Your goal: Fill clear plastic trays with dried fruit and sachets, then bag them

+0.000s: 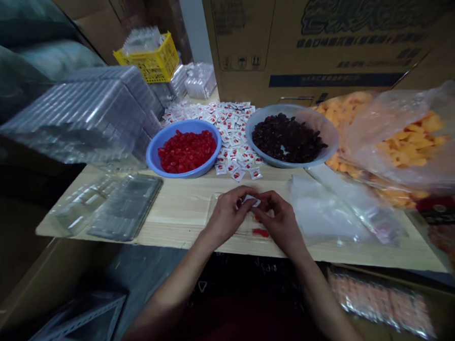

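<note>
My left hand (228, 215) and my right hand (280, 220) meet over the near middle of the wooden table (179, 208). Together they pinch a small white sachet (251, 198), fingers closed on it. Under them lies a clear plastic tray (215, 206) with a red piece (261, 233) in it. Behind stand a blue bowl of red pieces (186, 149), a heap of small white sachets (233, 135), and a grey-blue bowl of dark dried fruit (288, 138).
A tall stack of clear trays (96, 115) fills the left; more flat trays (128, 206) lie near the left edge. Bags of orange dried fruit (408, 142) and clear plastic bags (332, 209) sit right. A yellow crate (153, 59) and cardboard boxes (333, 38) stand behind.
</note>
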`<state>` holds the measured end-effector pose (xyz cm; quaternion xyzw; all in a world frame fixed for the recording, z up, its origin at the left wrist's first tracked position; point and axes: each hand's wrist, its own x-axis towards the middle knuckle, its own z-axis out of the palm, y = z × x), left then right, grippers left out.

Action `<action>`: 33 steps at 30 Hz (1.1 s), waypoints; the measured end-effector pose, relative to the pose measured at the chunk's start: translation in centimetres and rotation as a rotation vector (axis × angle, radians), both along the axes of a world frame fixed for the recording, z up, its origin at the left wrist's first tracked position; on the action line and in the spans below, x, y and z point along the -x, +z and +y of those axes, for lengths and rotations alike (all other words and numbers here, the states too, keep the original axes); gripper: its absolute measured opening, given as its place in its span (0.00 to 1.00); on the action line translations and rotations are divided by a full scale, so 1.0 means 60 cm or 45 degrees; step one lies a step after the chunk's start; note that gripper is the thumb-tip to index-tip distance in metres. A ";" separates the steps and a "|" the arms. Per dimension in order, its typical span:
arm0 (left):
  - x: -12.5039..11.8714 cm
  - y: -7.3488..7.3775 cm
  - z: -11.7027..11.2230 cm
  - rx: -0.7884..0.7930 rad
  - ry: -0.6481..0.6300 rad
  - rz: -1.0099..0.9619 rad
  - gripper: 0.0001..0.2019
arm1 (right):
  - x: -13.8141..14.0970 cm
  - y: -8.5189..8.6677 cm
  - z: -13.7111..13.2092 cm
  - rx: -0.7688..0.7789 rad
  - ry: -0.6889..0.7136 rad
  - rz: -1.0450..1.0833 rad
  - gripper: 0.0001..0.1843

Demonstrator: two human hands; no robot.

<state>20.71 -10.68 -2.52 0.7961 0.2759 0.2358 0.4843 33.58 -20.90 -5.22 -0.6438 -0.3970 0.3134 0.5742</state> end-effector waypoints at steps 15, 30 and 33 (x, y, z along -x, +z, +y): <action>0.072 -0.082 -0.060 -0.458 0.300 0.312 0.08 | 0.049 -0.066 -0.057 0.150 0.075 -0.898 0.22; 0.091 -0.076 -0.015 -0.713 0.305 0.201 0.16 | -0.180 0.153 -0.261 0.076 -0.809 -1.168 0.20; 0.084 -0.057 -0.008 -0.700 0.346 0.200 0.16 | -0.329 0.183 -0.281 0.166 -0.963 -1.386 0.16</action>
